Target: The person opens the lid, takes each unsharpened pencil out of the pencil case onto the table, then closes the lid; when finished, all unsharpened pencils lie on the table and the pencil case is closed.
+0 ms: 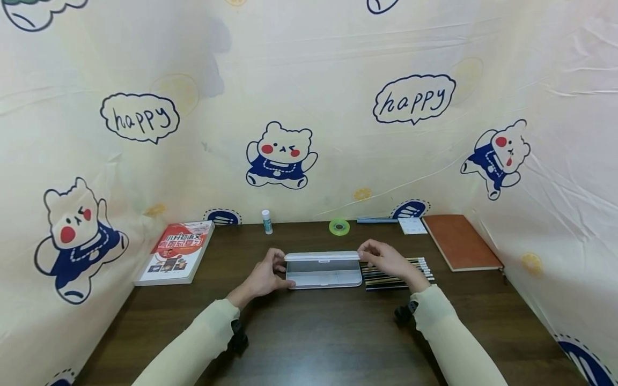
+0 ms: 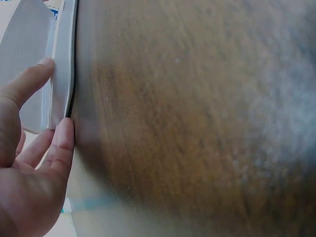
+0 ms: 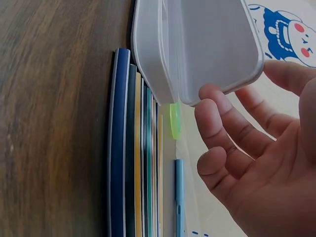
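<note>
A white pencil case [image 1: 325, 279] lies on the brown table with its lid [image 1: 322, 256] tilted up along the back. My left hand [image 1: 264, 274] holds the case by its left end. In the left wrist view, that thumb lies over the case's rim while the fingertips meet the lower end wall. At the right end, my right hand [image 1: 386, 260] pinches the corner of the raised lid between thumb and fingers. Several pencils [image 3: 143, 163], dark, yellow and green, lie side by side right of the case, partly under my right forearm in the head view.
At the back stand a glue stick [image 1: 267, 222] and a green tape roll [image 1: 339, 227]. A blue pen [image 1: 376, 220] and white paper [image 1: 412, 225] lie behind the pencils. A red-and-white book [image 1: 178, 252] is at left, a brown notebook [image 1: 461, 242] at right.
</note>
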Tool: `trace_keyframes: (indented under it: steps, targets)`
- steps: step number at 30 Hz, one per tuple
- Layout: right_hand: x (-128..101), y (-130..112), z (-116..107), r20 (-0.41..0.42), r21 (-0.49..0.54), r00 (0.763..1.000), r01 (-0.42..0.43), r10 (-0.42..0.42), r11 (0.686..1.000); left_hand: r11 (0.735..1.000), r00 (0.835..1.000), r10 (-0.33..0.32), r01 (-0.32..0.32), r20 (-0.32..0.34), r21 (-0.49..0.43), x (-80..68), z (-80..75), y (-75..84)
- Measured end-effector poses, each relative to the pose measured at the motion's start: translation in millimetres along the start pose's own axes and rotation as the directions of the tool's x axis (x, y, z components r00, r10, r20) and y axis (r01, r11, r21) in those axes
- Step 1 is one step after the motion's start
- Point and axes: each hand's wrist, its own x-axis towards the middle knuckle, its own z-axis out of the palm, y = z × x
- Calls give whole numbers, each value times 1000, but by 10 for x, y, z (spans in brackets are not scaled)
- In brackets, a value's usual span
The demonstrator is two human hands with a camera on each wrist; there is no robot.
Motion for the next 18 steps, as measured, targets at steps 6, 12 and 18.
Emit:
trace_keyframes:
  steps: [6,12,18]
  targets:
    - [-35,6,10,29,-99,999,20,-17,995,999,999,37,-38,30,37,-5,-8,-11]
    - [-47,7,68,17,-146,999,33,-31,989,999,998,21,-23,51,35,-27,-18,25]
    - [-39,-1,122,26,-168,999,33,-29,985,998,999,13,-15,39,59,-14,-11,11]
